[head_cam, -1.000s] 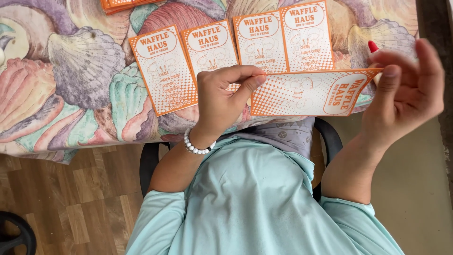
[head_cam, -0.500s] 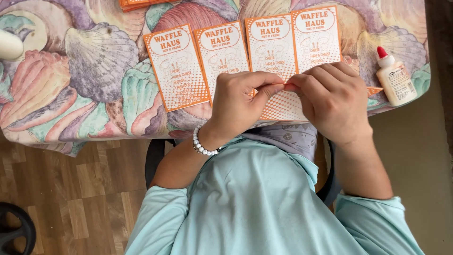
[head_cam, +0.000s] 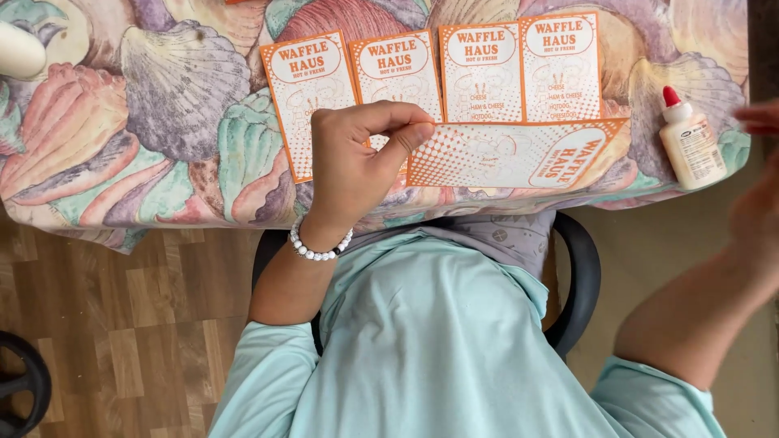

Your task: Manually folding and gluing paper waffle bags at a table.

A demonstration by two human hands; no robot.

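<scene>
Four orange-and-white cards (head_cam: 438,85) are laid in a row on the shell-patterned table (head_cam: 146,122), just beyond the left hand (head_cam: 353,166). A fifth card (head_cam: 519,154), lying sideways, is pinched at its end by that hand and is best kept flat and aligned. The right hand (head_cam: 759,203) is blurred beside the glue bottle (head_cam: 690,142); its grip cannot be told.

right hand (head_cam: 759,203) blurred, cut off at edge

Orange-white dotted card (head_cam: 511,154); shell-patterned tablecloth (head_cam: 154,105)
</scene>
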